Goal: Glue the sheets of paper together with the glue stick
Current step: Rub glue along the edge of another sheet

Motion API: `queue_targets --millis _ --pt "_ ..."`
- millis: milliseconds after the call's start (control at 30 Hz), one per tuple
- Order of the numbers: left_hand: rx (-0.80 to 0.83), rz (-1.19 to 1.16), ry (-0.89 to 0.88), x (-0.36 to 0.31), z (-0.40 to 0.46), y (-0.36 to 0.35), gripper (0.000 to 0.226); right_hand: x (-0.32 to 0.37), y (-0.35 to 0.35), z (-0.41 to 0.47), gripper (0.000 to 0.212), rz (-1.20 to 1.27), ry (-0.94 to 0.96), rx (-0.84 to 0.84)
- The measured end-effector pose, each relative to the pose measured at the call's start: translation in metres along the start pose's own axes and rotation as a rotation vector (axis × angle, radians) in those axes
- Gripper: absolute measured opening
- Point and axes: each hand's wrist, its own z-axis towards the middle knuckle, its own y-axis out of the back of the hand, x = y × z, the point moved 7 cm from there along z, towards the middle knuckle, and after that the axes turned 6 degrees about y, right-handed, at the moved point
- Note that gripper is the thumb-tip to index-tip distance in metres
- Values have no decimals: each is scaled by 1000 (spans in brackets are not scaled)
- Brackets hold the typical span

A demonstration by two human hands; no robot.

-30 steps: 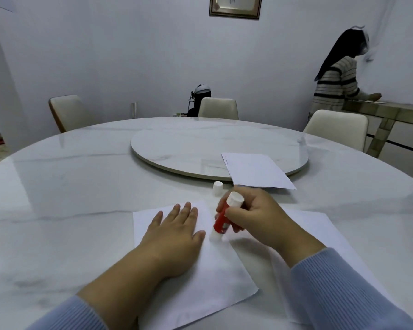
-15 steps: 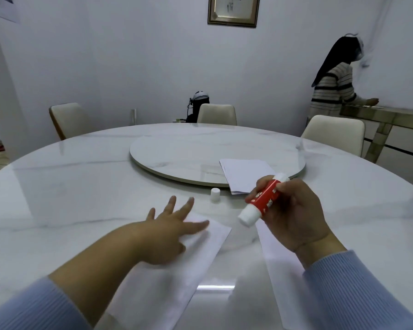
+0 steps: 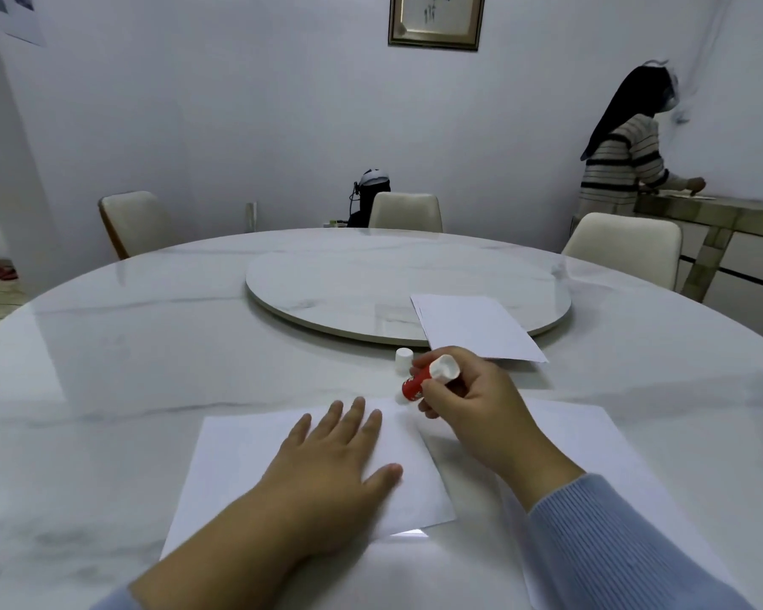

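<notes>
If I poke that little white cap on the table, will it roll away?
Probably not while upright: the cap stands on its flat end on the table. It looks small and light, so a poke would likely slide or tip it. Once on its round side, it could well roll across the smooth, glossy top.

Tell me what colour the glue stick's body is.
Red, with white ends: glue stick, head view.

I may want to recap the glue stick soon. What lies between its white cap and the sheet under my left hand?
Head view: only bare marble table between the cap and the sheet under the left hand.
</notes>
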Motion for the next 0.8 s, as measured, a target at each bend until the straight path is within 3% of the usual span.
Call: queue_targets --millis 267,500,567,633,700,800 --pt "33 10 8 3 4 -1 66 10 -3 -4 21 -44 -2 120" --pt "35 -17 -23 1 1 4 66 14 -12 -16 20 121 -55 481" --pt "93 -14 -80 1 -1 10 66 15 -6 -10 19 314 -39 382" --pt "234 -8 -191 1 -9 18 65 11 12 -1 19 568 -43 118" --pt "304 -82 -239 3 -18 29 66 5 30 2 22 663 -27 -112" --pt "66 -137 -89 17 -16 39 59 3 37 1 19 539 -18 -231"
